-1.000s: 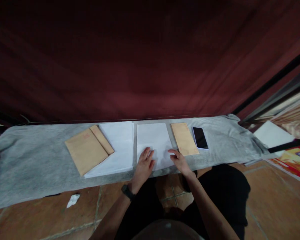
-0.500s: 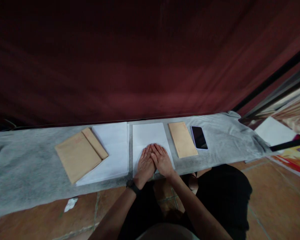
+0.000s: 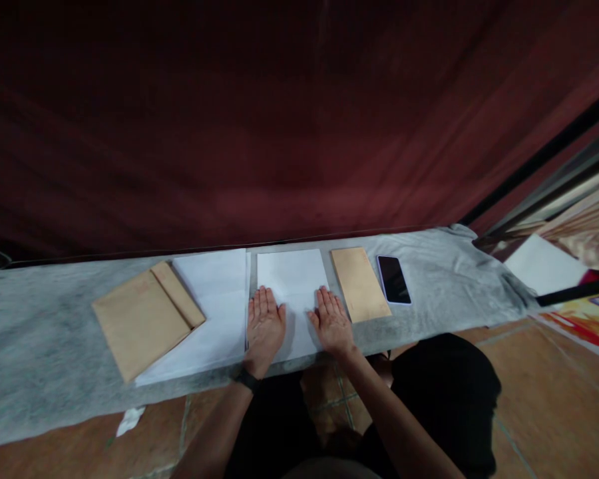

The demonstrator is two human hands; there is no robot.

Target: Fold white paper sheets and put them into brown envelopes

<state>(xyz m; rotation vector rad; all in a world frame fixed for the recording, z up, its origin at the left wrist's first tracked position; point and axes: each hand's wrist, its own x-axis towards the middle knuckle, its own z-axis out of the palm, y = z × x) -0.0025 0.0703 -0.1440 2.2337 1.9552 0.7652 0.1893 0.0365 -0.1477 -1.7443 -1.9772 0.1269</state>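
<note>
A white sheet of paper [image 3: 294, 313] lies on the grey cloth in front of me, with a faint crease across its middle. My left hand [image 3: 266, 329] rests flat on its left edge, fingers stretched out. Flat on the right edge lies my right hand [image 3: 332, 324], its fingers also extended and the thumb pointing inward. Neither hand holds anything. To the left is a stack of larger white paper [image 3: 219, 299], partly covered by brown envelopes [image 3: 144, 313]. A single brown envelope [image 3: 360, 284] lies just right of my right hand.
A phone [image 3: 394, 279] with a dark screen lies right of the single envelope. Grey cloth [image 3: 444, 279] covers the narrow bench, with a dark red curtain [image 3: 279, 146] behind. On the tiled floor lies a crumpled white tissue [image 3: 130, 420]. Printed sheets [image 3: 589, 313] are at far right.
My hands have moved apart from the middle of the sheet, the left one to its left edge and the right one to its right edge. The view has shifted slightly.
</note>
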